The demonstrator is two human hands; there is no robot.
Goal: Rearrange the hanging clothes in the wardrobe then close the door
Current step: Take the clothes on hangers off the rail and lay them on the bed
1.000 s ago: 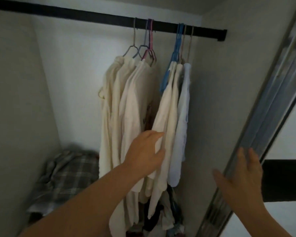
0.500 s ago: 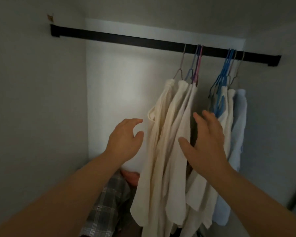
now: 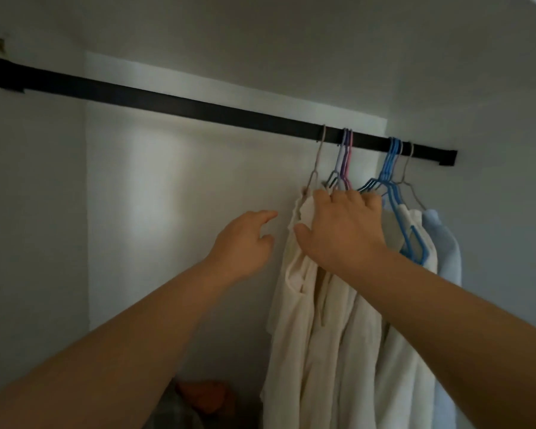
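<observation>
Above both my hands a black rail (image 3: 198,105) runs across the wardrobe. My left hand (image 3: 245,243) hangs in the air just left of the clothes, fingers loosely curled, holding nothing. Right beside it, my right hand (image 3: 341,227) lies over the shoulders of the cream garments (image 3: 307,320), fingers curled around the fabric just under the grey, purple and pink hangers (image 3: 342,168). Past my right hand hang blue hangers (image 3: 390,168) and a pale blue garment (image 3: 443,243) — all bunched at the rail's right end. Far below my left wrist sits something orange (image 3: 208,397), blurred.
</observation>
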